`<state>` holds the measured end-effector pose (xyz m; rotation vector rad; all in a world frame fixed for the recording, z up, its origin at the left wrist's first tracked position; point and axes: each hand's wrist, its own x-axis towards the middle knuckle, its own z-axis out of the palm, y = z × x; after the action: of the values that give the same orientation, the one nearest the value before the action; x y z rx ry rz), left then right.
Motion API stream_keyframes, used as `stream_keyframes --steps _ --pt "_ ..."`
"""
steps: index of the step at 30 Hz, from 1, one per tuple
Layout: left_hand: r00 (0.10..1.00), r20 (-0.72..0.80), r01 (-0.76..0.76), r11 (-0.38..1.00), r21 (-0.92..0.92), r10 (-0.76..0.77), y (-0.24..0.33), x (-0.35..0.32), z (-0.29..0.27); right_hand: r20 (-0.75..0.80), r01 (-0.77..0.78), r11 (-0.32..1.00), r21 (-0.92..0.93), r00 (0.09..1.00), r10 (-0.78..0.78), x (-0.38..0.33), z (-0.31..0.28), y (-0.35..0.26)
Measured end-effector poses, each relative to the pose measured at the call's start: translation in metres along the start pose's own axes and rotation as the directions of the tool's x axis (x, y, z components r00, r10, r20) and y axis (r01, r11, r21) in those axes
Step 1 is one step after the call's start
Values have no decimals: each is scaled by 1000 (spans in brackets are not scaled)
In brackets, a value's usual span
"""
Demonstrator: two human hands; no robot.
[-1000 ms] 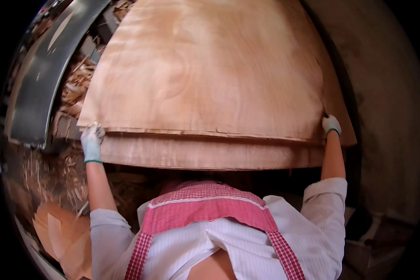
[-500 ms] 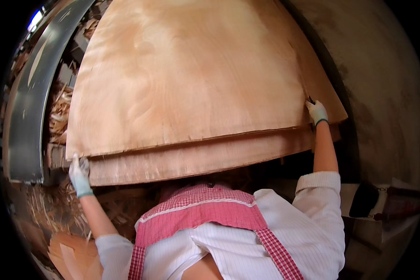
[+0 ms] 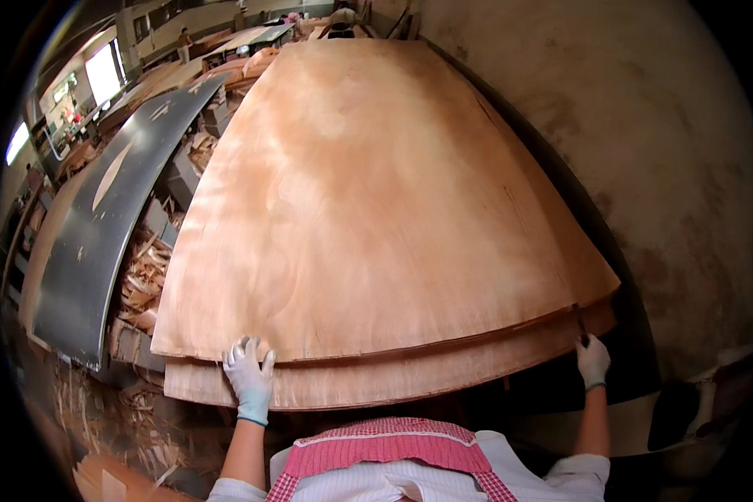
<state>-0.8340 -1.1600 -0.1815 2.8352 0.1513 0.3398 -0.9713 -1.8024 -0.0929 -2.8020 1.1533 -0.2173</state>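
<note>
I have the top veneer sheet (image 3: 368, 201) as my landmark: a broad, pale reddish-brown sheet lying on a stack, with the lower sheet (image 3: 376, 381) showing as a lip just beneath its near edge. My left hand (image 3: 248, 375), in a white glove, lies flat with fingers spread across that near edge toward its left corner, pressing on both sheets rather than closing round anything. My right hand (image 3: 592, 360), also gloved, is at the sheet's near right corner, closed on a small dark tool (image 3: 579, 322) whose tip meets the edge (I cannot tell what kind of tool it is).

The two hands are well apart, one near each end of the near edge. To handle such a thin sheet well, I judge it wants even pressure at both ends, a flat left palm so the grain does not split, and the right corner worked gently, since the edge there looks fragile.

Left of the sheet runs a long dark grey panel (image 3: 100, 234), and between it and the sheet lie wood scraps (image 3: 146, 276). Right of the sheet is a stained concrete wall (image 3: 669, 167). I see no packages or labels near the sheet; beyond its far edge are bright windows (image 3: 102, 74), too small to show any signs.
</note>
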Motion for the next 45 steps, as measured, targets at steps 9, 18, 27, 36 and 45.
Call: stream_keyframes --steps 9,18,27,36,45 --pt "1000 -20 -4 999 -53 3 1 -5 13 -209 -287 910 -298 950 231 -18 -45 184" --pt "999 -43 -2 999 40 4 -8 -6 32 -296 -158 944 -290 953 69 72 -98 104" --pt "981 -186 -21 987 162 52 -11 -13 50 -274 250 964 -95 924 -267 90 -42 -19" --pt "968 -190 -193 969 -152 163 -30 -19 23 61 553 800 233 813 -579 -3 14 -311" --pt "927 307 130 581 -803 215 -219 -126 -93 404 -359 217 908 614 -678 -304 91 -539"
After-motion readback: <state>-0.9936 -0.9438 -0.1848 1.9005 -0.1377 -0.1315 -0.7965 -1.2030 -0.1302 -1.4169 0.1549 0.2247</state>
